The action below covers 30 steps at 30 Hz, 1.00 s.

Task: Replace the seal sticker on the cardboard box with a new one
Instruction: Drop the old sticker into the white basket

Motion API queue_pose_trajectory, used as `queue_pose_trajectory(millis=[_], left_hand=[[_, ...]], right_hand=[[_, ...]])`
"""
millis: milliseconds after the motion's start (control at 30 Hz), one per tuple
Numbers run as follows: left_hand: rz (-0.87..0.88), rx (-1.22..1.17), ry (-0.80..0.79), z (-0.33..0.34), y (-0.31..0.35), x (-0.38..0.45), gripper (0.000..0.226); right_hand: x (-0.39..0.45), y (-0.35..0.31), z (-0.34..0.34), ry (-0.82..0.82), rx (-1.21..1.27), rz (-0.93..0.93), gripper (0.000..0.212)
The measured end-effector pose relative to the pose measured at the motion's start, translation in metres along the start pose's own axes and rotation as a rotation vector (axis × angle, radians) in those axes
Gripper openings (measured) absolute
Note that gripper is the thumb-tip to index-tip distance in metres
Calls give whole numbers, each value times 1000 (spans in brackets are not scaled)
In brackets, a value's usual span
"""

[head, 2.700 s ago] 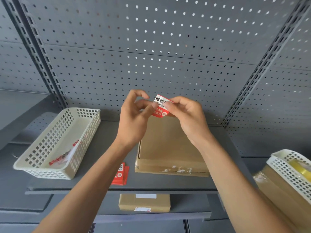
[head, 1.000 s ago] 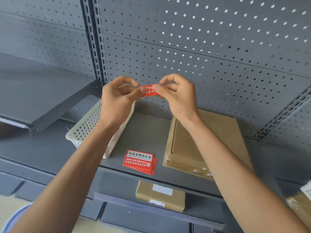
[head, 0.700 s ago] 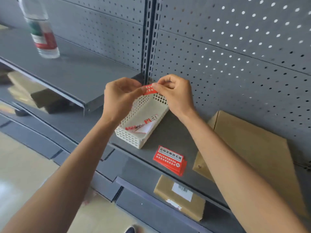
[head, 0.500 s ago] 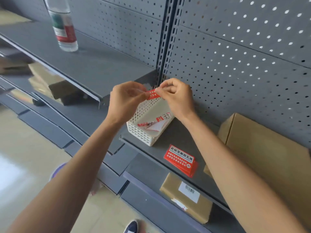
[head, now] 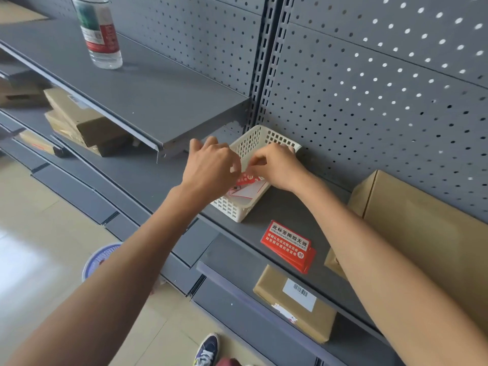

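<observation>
Both hands are lowered over a white plastic basket [head: 229,207] on the grey shelf. My left hand [head: 211,165] and my right hand [head: 280,167] pinch a small red seal sticker [head: 247,178] between their fingertips, just inside the basket. Other red and white sticker scraps lie on the basket floor under it. A stack of new red seal stickers [head: 287,245] lies on the shelf in front of the basket. The brown cardboard box [head: 422,220] lies flat at the right, partly behind my right forearm.
A higher shelf [head: 158,151] juts out at the left with a water bottle [head: 99,33] on it. Brown boxes [head: 76,120] are piled under it. Another parcel with a barcode label [head: 293,302] sits on the lower shelf. Perforated panels form the back wall.
The view has swung left from the cardboard box to the basket. Both hands, still pinching the red sticker, have dropped from chest height into the basket.
</observation>
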<state>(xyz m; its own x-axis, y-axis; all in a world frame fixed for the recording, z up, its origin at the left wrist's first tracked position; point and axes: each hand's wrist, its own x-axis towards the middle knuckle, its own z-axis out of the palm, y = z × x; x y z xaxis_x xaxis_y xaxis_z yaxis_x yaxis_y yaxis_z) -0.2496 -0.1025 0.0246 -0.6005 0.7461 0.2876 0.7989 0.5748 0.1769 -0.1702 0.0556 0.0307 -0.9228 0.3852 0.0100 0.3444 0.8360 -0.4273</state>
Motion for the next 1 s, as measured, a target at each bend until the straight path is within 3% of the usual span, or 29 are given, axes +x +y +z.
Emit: queue_pose_trajectory(millis=[133,200,267,333,500,600,767,1000], left_hand=[[32,6,-38,-3,1,1,13],[40,-15,-27,-6,2,1,18],[54,-61,-1,-9,6,2,19],[87,-111,21,-12,12,3,20],[196,-306,61,-19,27,-7,18],[276,-382,82,-17,39,-20,16],[354,-383,113,-15,61,-26,15],[482,-374,135,1,81,-50,12]], right_hand=[[1,4,-1,-37,-91,-37,19],[1,8,0,-42,-34,-44,27],[-2,11,-1,-23,15,-68,22],[-7,14,-4,48,47,-120,12],[-74,19,-23,209,117,-59,22],[-118,23,-21,111,-7,-21,26],[-141,28,3,-243,-355,36,45],[-147,21,12,-267,-433,83,56]])
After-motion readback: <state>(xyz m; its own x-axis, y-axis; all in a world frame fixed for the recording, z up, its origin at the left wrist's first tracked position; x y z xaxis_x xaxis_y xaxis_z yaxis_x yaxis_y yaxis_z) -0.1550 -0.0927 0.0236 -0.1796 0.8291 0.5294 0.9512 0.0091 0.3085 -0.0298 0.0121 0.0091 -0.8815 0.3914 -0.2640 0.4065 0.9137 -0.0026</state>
